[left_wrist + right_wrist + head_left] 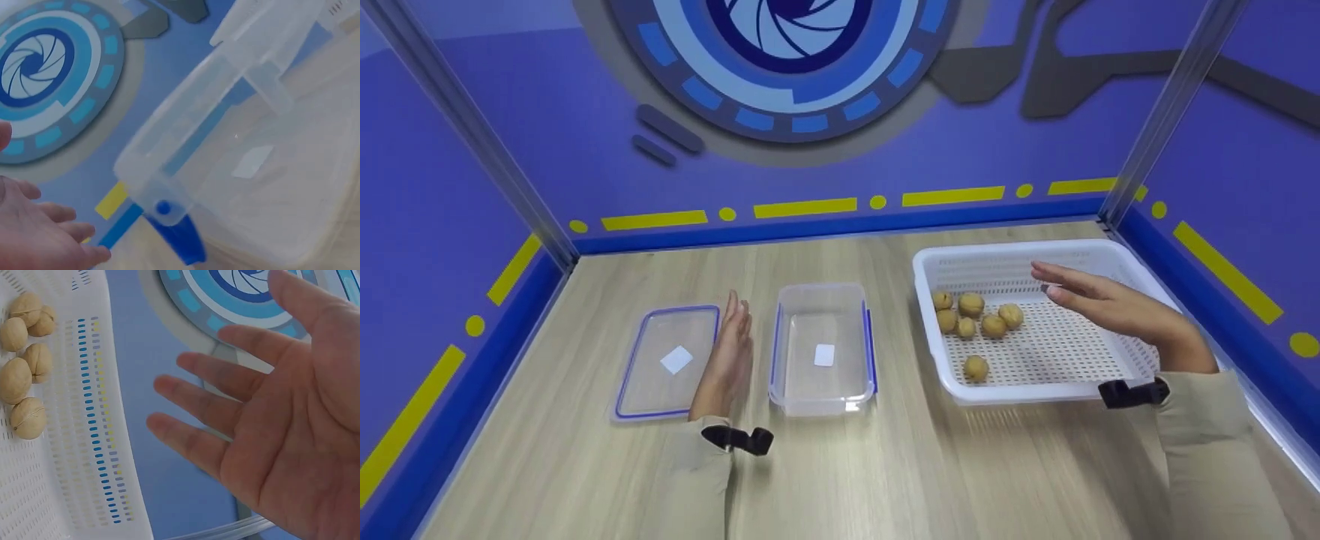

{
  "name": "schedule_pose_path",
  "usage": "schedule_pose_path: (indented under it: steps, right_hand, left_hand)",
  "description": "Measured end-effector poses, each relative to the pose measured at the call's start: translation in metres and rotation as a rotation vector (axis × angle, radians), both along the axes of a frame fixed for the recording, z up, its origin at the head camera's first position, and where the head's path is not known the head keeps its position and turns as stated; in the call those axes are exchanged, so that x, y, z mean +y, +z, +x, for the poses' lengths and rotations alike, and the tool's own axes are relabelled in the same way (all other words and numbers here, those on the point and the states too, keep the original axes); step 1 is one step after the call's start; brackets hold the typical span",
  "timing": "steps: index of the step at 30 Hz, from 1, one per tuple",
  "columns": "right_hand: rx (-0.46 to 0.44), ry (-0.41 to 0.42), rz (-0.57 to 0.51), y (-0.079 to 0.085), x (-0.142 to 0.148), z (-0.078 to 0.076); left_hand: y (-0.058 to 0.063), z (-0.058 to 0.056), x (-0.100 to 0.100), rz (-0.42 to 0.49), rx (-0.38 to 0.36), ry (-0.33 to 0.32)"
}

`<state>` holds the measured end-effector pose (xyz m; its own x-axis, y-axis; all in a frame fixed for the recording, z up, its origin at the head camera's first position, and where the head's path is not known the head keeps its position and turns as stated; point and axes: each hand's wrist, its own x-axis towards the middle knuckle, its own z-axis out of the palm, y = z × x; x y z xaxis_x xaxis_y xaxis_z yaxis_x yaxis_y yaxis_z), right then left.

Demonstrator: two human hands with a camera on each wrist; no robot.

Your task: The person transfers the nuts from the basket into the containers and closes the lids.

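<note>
Purple-blue panels (780,180) all round, wood-look desk (840,480) underneath. Clear container (804,337) in the middle, lid (660,390) lying flat at its 9 o'clock, white perforated basket (1035,392) at its 3. Walnuts (994,325) all inside that basket, bunched toward the 9 o'clock wall, with one loner nearer 8. Both grips free of anything: right hand (1110,300) above the basket, around its 2 o'clock, fingers stretched out and apart from the thumb; left hand (726,352) between lid and container, fingers fairly straight, palm toward the container. Can't tell if actually touching the lid's edge. As for handling the walnuts, probably light and hard, tough shells, not much slip thanks to the seams, but very likely to roll. Best pinched across the fat middle, thumb against two fingertips. Container likely light, stiff and slick, so better held by opposite side walls, clear of the blue latch (183,242).
</note>
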<state>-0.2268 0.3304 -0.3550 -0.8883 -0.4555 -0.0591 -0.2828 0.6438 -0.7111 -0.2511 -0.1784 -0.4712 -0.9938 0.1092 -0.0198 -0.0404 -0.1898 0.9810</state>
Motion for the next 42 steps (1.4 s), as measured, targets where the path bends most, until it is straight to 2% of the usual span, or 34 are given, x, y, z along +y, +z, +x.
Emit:
schedule_pose_path:
  steps: [2, 6, 13, 17, 25, 30, 37, 42]
  right_hand:
    - [-0.022, 0.008, 0.005, 0.001, 0.002, -0.005]
    - [-0.093, 0.012, -0.001, 0.001, 0.005, -0.017]
    - [-0.174, 0.065, -0.004, -0.004, 0.007, -0.038]
    - [-0.208, 0.102, 0.037, -0.007, 0.002, -0.051]
    - [-0.310, 0.152, 0.089, -0.019, -0.012, -0.067]
    - [-0.354, 0.206, 0.100, -0.029, -0.023, -0.073]
    - [-0.397, 0.261, 0.168, -0.040, -0.036, -0.076]
    - [-0.415, 0.283, 0.205, -0.042, -0.045, -0.077]
  left_hand:
    - [-0.006, -0.002, 0.002, 0.092, -0.018, -0.016]
    - [-0.017, -0.006, 0.004, 0.198, -0.044, -0.026]
    - [-0.031, -0.010, 0.011, 0.267, -0.069, -0.042]
    - [-0.036, -0.010, 0.016, 0.258, -0.072, -0.028]
    - [-0.042, -0.010, 0.018, 0.175, -0.043, -0.039]
    - [-0.043, -0.009, 0.016, 0.156, -0.050, -0.017]
    - [-0.042, -0.007, 0.015, 0.142, -0.046, -0.047]
    - [-0.042, -0.007, 0.015, 0.126, -0.063, -0.043]
